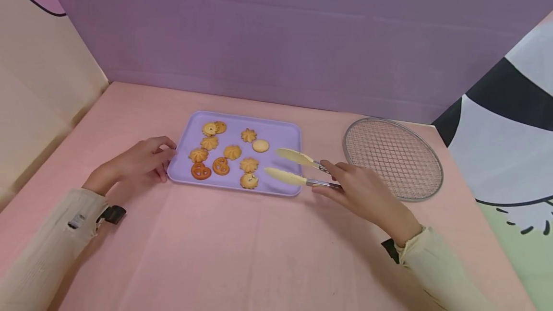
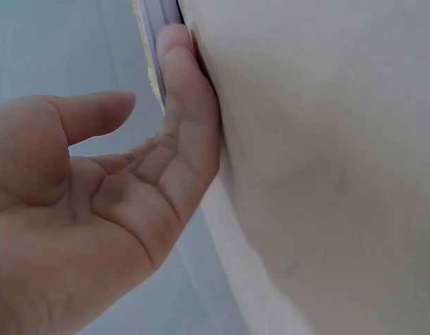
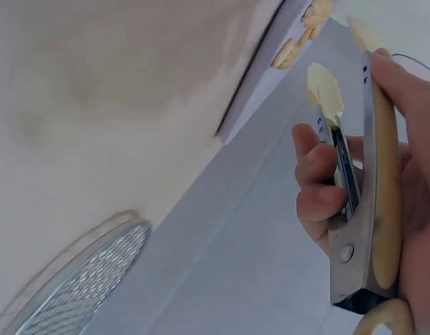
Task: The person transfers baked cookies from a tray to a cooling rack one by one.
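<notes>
Several cookies lie on a purple tray (image 1: 276,126), among them two pretzel-shaped ones (image 1: 221,166), a smooth round cookie (image 1: 260,146) and star-shaped cookies (image 1: 232,152). My right hand (image 1: 360,191) grips a pair of tongs (image 3: 368,209) with metal arms and cream tips. The tips are spread apart over the tray's right end, with nothing between them. My left hand (image 1: 142,160) is at the tray's left edge, its fingertips right at the rim; in the left wrist view its thumb stands away from the fingers.
A round wire mesh rack (image 1: 393,157) lies on the pink table (image 1: 242,248), right of the tray. A purple wall (image 1: 276,37) stands behind the table, with side panels at left and right.
</notes>
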`<state>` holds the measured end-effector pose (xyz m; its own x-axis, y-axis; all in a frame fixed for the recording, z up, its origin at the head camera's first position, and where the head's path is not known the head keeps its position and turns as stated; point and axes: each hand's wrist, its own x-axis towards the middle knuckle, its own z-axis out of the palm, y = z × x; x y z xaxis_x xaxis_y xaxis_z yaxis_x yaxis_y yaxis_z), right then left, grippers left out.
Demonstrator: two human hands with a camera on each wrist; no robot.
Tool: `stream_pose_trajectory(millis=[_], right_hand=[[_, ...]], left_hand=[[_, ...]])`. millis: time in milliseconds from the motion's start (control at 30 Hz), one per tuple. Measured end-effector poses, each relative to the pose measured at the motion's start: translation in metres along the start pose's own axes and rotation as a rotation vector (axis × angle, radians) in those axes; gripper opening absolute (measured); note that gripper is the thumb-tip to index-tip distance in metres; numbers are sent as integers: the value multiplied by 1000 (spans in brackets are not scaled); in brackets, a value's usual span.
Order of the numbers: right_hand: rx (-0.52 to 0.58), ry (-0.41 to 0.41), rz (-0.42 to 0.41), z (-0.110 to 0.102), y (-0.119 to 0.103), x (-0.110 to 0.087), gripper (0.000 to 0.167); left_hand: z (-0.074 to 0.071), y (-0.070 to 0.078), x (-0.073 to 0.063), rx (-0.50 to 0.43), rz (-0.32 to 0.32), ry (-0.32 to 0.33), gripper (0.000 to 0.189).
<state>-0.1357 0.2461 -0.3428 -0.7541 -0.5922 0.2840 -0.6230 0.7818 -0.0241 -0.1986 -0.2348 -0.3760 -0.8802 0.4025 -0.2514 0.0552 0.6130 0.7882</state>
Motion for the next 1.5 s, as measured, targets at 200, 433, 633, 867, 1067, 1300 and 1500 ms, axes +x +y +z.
stream_pose_trajectory(millis=[200,433,633,867,1067,1300,1500], right_hand=[[6,-47,0,4,-14,21,62],[39,-90,5,7,-28,46,59],[33,-182,80,9,-37,60,60],[14,-206,125,12,-44,60,60],[-58,-172,91,12,-48,62,54],[-101,-127,68,10,-46,63,40],[-104,-154,74,9,-49,62,43]], left_hand=[[-4,-4,1,-72,-36,-54,34],[-5,-6,2,-135,-61,-70,38],[-5,-6,1,-172,-84,-83,39],[-4,-7,4,-205,-84,-102,38],[-5,-6,3,-215,-81,-101,38],[-6,-5,3,-190,-74,-86,39],[-7,-3,3,-184,-77,-81,38]])
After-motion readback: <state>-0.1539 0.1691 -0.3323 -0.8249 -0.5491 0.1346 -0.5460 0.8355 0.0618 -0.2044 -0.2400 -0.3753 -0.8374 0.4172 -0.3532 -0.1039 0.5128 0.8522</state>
